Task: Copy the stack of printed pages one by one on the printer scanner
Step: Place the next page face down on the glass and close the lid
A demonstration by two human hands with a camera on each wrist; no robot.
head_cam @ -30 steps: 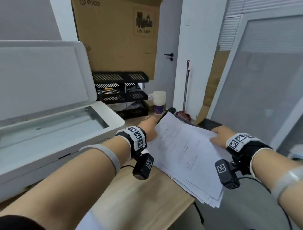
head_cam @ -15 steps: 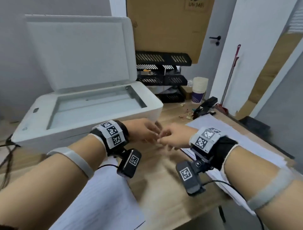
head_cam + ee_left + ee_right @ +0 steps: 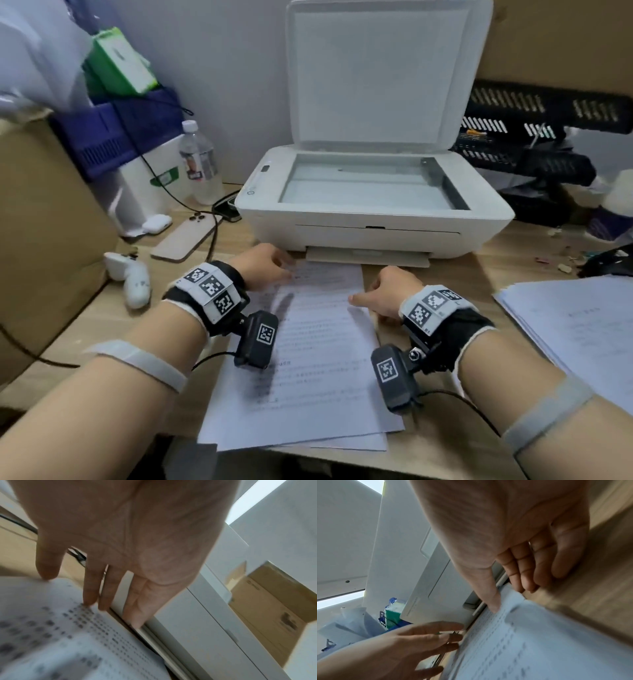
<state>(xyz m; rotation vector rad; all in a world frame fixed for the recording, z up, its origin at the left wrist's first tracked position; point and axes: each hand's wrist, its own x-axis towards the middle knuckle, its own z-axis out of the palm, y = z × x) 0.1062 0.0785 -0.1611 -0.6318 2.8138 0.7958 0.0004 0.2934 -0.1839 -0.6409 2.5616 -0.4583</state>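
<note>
The white printer stands at the back of the desk with its lid raised and its scanner glass bare. A stack of printed pages lies in front of it. My left hand has straight fingers, and its fingertips touch the stack's far left corner. My right hand is at the stack's right edge. Its thumb lies on the top page and its curled fingers meet the edge from the table side. A second stack of pages lies to the right.
Left of the printer are a water bottle, a phone, an earbud case, a white controller and a black cable. A cardboard box fills the left side. Black file trays stand at the right.
Both hands left the stack on the right, met over the desk, and now sit on the stack in front of the printer. The head view swung left onto the printer.
</note>
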